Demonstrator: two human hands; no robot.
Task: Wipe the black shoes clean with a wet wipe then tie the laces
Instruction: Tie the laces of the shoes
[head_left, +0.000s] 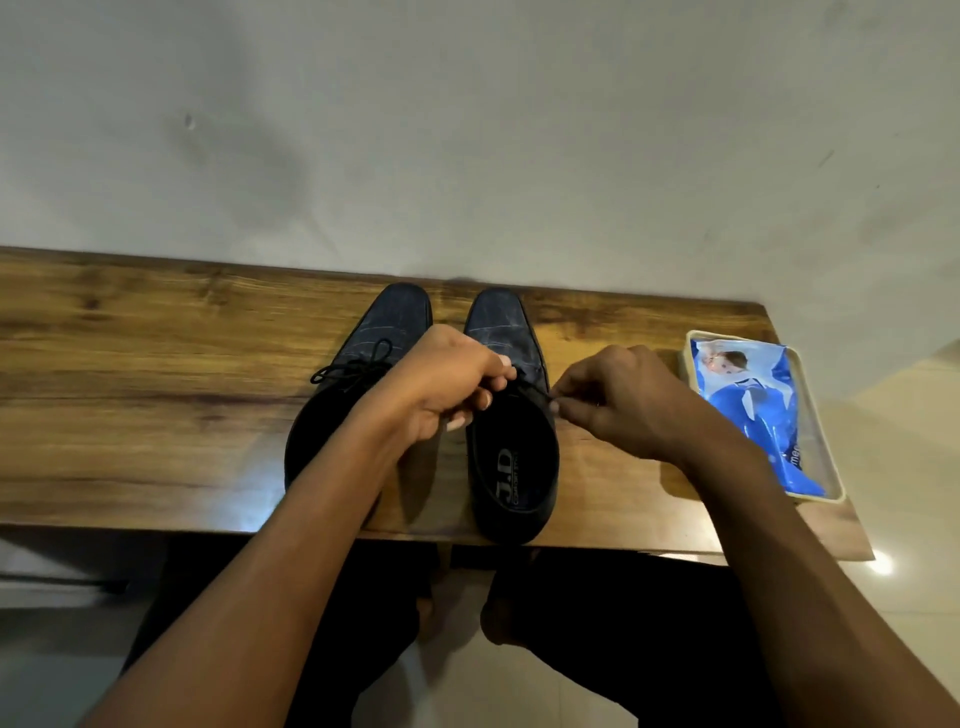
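Note:
Two black lace-up shoes stand side by side on the wooden table (156, 364), toes toward the wall. The left shoe (384, 327) has its lace tied in a bow (358, 364). Over the right shoe (511, 467), my left hand (447, 384) pinches one end of its black lace (530, 388). My right hand (623, 402) pinches the other end at the shoe's right side. The lace is pulled taut between both hands. My left forearm hides the heel of the left shoe.
A blue pack of wet wipes (753, 410) lies in a clear tray (826, 467) at the table's right end. The wall rises right behind the shoes. My feet (498, 618) stand on the floor below the table's near edge.

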